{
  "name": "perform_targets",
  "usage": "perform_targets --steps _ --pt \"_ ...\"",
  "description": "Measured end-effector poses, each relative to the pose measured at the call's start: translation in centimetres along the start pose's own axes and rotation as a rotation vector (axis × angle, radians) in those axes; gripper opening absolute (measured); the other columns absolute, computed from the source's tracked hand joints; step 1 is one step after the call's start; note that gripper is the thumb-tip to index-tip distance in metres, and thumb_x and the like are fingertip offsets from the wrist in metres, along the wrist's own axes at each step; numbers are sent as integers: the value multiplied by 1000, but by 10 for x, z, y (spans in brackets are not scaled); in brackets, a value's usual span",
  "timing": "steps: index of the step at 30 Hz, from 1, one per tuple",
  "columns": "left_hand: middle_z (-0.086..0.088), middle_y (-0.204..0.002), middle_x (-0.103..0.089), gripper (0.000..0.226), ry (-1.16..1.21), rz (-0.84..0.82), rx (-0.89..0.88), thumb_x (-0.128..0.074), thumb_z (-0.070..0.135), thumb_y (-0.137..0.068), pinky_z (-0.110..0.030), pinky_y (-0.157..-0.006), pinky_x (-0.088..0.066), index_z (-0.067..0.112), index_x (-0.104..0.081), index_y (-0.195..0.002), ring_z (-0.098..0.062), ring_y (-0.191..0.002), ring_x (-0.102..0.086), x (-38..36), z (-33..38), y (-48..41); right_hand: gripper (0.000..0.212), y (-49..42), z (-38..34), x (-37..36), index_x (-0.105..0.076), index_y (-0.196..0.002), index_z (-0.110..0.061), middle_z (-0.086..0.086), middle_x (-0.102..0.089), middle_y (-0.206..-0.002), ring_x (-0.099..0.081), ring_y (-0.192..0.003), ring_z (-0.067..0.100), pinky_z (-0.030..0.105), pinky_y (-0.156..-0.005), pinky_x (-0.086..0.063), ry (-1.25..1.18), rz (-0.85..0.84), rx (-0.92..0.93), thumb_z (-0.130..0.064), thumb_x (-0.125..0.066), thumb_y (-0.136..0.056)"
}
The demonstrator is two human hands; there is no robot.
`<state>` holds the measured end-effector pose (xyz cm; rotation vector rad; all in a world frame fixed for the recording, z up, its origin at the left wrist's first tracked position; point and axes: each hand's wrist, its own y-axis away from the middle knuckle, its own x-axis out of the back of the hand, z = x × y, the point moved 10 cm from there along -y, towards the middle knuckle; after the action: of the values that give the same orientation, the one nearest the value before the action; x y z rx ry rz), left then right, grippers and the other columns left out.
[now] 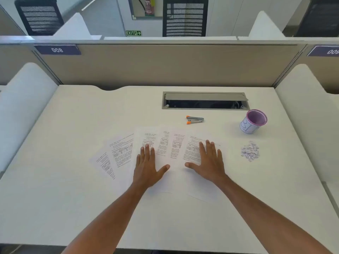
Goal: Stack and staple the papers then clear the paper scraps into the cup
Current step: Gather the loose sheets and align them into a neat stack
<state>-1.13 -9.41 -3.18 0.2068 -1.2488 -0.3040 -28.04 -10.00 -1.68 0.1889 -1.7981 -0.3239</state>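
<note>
**Six sheets point(121, 153) fanned out, both palms down on them**

Six printed sheets, as near as the overlaps let you count, lie on the desk point(73, 125) in front of you. With them are one stapler point(195, 119), one cup point(254, 121) and one heap of paper scraps point(250, 150).

The sheets are white, each with black text and a small table. They spread in an overlapping fan from your lower left across to your right, and none sits square on another. The stapler is small and silver with orange ends. The cup has a white wall marked with dark pen lines and a purple rim and inside, and it stands upright. The scraps are small white bits in a loose pile.

Your left hand point(146, 167) lies palm down on the middle of the fan. Its fingers point(147, 149) are straight and close together, with the thumb splayed to the right. Your right hand point(209, 162) lies flat on the rightmost sheet, its fingers point(208, 145) straight and slightly spread, the thumb pointing left. Neither hand grips anything.

Two sheets show in the gap between your thumbs, and two more lie out to the left of your left hand. The stapler sits beyond your fingertips, apart from the fan. The cup stands to its right, and the scraps lie nearer you than the cup, right of your right hand and apart from it.
</note>
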Motion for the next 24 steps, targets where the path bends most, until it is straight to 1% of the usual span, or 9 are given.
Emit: perform_targets --steps 2,7,9,14,16,18,20,21,24 --pt "-17 -183 15 145 30 -35 18 2 107 -71 -51 -139 2 6 1 -175 -34 -171 15 -8 -3 2 128 5 11 -5 3 -170 -22 11 16 -178 18 -164 33 57 -132 3 3 -20 -70 -100 -38 -77" --pt "-14 -182 22 119 -6 -88 -19 -35 89 -96 -49 -139 6 12 8 -176 -31 -170 21 -21 8 5 135 13 26 -28 12 -170 -24 13 30 -174 29 -160 39 59 -131 8 -2 -86 -132 -105 -34 -72" --pt "-12 -182 23 120 -17 -92 -40 -32 91 -94 -47 -139 7 14 9 -176 -30 -170 21 -22 13 6 133 13 21 -29 13 -169 -25 12 32 -174 29 -160 38 59 -131 9 8 -68 -94 -104 -34 -73" --pt "-12 -182 23 139 -21 -76 -65 -1 104 -71 -47 -138 5 14 10 -176 -31 -170 19 -31 18 8 134 9 9 -33 13 -169 -26 11 32 -174 30 -160 37 59 -131 9 25 -56 -50 -104 -35 -73" --pt "-13 -182 23 142 -26 -65 -67 2 107 -69 -47 -138 4 13 10 -175 -32 -170 19 -33 19 8 134 7 2 -33 12 -169 -25 11 31 -174 30 -160 36 59 -131 10 21 -49 -31 -104 -37 -73" --pt "-14 -182 22 138 -37 -62 -71 -7 105 -75 -47 -138 3 12 10 -175 -33 -170 19 -35 19 7 133 6 -1 -32 11 -170 -25 10 29 -175 28 -161 34 57 -132 9 20 -34 -17 -103 -38 -74" --pt "-14 -183 21 130 -53 -45 -75 -10 96 -80 -47 -138 3 11 8 -175 -33 -170 18 -35 21 8 129 8 2 -28 6 -170 -23 11 21 -177 21 -164 32 56 -132 3 1 24 -51 -99 -41 -78" --pt "-14 -183 21 129 -52 -38 -76 -10 97 -81 -46 -138 4 10 7 -175 -33 -170 18 -35 22 8 125 11 6 -23 1 -171 -20 14 13 -178 12 -165 34 55 -131 -5 -21 82 -103 -94 -46 -82" --pt "-12 -183 21 132 -38 -48 -91 -8 101 -81 -44 -136 6 11 8 -175 -32 -170 18 -37 32 10 114 20 25 -8 -18 -166 -7 26 -25 -169 -28 -154 45 55 -117 -37 -102 203 -342 -78 -61 -88"
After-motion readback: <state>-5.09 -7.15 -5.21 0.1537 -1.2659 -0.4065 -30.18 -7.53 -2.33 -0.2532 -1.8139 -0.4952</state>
